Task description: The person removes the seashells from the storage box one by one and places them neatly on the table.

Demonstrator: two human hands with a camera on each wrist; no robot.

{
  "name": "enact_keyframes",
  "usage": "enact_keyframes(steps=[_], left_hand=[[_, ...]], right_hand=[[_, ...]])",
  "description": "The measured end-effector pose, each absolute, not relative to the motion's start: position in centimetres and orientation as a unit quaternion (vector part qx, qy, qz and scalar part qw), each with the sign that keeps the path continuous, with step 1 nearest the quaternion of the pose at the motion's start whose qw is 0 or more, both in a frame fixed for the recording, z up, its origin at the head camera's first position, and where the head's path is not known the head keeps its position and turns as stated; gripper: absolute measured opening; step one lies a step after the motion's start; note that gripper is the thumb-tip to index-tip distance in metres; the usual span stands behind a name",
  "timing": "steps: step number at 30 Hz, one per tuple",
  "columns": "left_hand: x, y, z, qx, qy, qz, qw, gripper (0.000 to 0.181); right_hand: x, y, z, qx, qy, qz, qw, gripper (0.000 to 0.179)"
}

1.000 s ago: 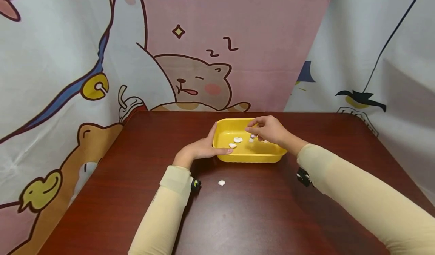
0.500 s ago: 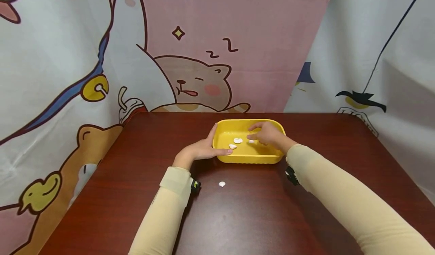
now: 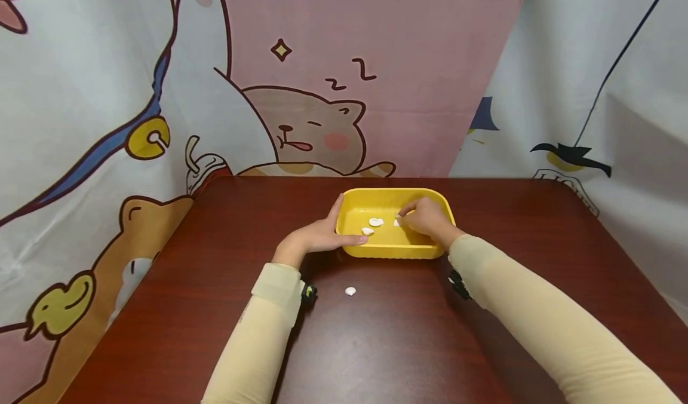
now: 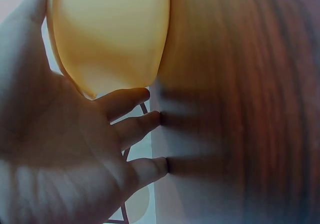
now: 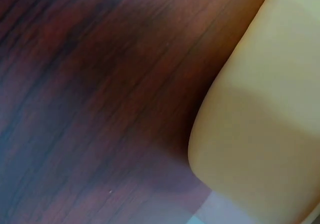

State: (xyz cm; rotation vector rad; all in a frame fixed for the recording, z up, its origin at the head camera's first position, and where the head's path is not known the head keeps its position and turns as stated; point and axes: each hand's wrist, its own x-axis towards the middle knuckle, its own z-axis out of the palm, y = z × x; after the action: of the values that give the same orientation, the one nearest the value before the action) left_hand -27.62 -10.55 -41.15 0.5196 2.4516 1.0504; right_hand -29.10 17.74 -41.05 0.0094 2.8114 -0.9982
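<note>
A yellow plastic tray (image 3: 398,251) stands on the table. Against its left end rests my left hand (image 3: 317,235), thumb along the front rim and fingers straight at the side; in the left wrist view the spread fingers (image 4: 135,131) meet the tray and the tabletop. Inside the tray, my right hand (image 3: 426,217) pinches a small white seashell (image 3: 398,216) between thumb and fingertips. Just below it lies another white shell (image 3: 396,222), partly hidden. A wider white shell (image 3: 376,222) and a pointed one (image 3: 368,231) lie toward the tray's left. Only the tray's outer wall (image 5: 250,129) shows in the right wrist view, without the hand.
One white shell (image 3: 350,291) lies on the dark red-brown wooden table (image 3: 408,344), in front of the tray. A cartoon-printed cloth (image 3: 419,81) hangs behind the table's back edge and along both sides.
The right hand has lowered from above the tray into it, and its fingertips have come together on a white shell. The left hand and the tray have stayed in place.
</note>
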Motion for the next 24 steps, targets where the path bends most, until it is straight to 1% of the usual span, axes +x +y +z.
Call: enact_keyframes(steps=[9,14,15,17,19,21,22,24], left_hand=[[-27.5,-10.6,-41.2,0.188,0.882,0.380,0.208,0.129],[-27.6,-10.6,-41.2,0.184,0.883,0.379,0.209,0.129],[-27.6,-10.6,-41.2,0.183,0.882,0.380,0.210,0.129],[-27.5,-10.7,-41.2,0.180,0.882,0.380,0.212,0.129],[-27.5,-10.7,-41.2,0.180,0.882,0.381,0.212,0.129],[-27.5,-10.6,-41.2,0.181,0.882,0.381,0.211,0.129],[-27.4,-10.6,-41.2,0.182,0.882,0.381,0.210,0.129],[-27.5,-10.6,-41.1,0.183,0.881,0.382,0.209,0.128]], right_hand=[[-29.3,17.3,-40.8,0.034,0.932,-0.346,0.103,0.032],[-29.8,17.2,-41.0,0.064,0.930,-0.345,0.111,0.022],[-29.9,17.2,-41.0,0.068,0.929,-0.346,0.115,0.024],[-30.1,17.3,-41.0,0.066,0.930,-0.341,0.123,0.034],[-30.2,17.4,-40.9,0.057,0.933,-0.333,0.127,0.038],[-30.3,17.6,-40.7,0.026,0.945,-0.305,0.116,0.039],[-30.4,17.7,-40.6,0.009,0.952,-0.286,0.107,0.037],[-30.5,17.9,-40.4,-0.028,0.965,-0.248,0.079,0.027]])
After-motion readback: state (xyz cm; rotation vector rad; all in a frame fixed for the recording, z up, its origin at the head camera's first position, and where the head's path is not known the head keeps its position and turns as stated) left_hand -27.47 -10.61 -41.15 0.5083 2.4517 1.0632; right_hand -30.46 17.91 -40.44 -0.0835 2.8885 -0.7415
